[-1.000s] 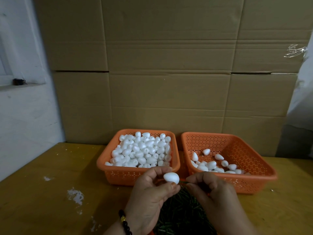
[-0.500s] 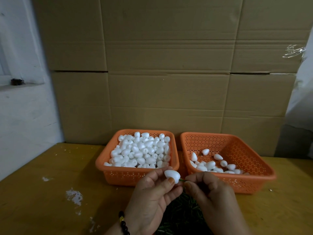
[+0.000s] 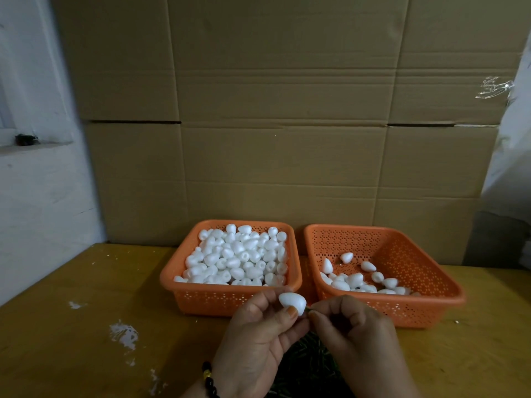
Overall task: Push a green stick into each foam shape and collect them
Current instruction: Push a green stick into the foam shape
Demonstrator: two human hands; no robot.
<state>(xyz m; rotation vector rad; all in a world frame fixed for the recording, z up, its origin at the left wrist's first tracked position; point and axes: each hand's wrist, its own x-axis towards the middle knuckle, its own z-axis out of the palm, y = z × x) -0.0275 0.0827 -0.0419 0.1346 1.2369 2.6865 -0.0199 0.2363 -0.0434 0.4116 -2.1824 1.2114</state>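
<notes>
My left hand (image 3: 258,337) pinches a white egg-shaped foam piece (image 3: 291,302) between thumb and fingers, in front of the two baskets. My right hand (image 3: 353,326) pinches a thin green stick (image 3: 309,309) whose tip meets the foam's right end; most of the stick is hidden by my fingers. Below my hands lies a dark pile of green sticks (image 3: 307,366). The left orange basket (image 3: 201,300) is heaped with plain foam shapes (image 3: 238,257). The right orange basket (image 3: 425,305) holds several foam shapes (image 3: 353,280) along its near side.
A wall of large cardboard boxes (image 3: 281,133) stands right behind the baskets. A white wall (image 3: 40,196) borders the yellow table (image 3: 86,340) on the left. White paint spots (image 3: 123,334) mark the tabletop. A black bead bracelet (image 3: 208,380) is on my left wrist.
My hands have drawn closer together, and the green stick showing between the foam piece and my right fingers has shortened. The baskets have not moved.
</notes>
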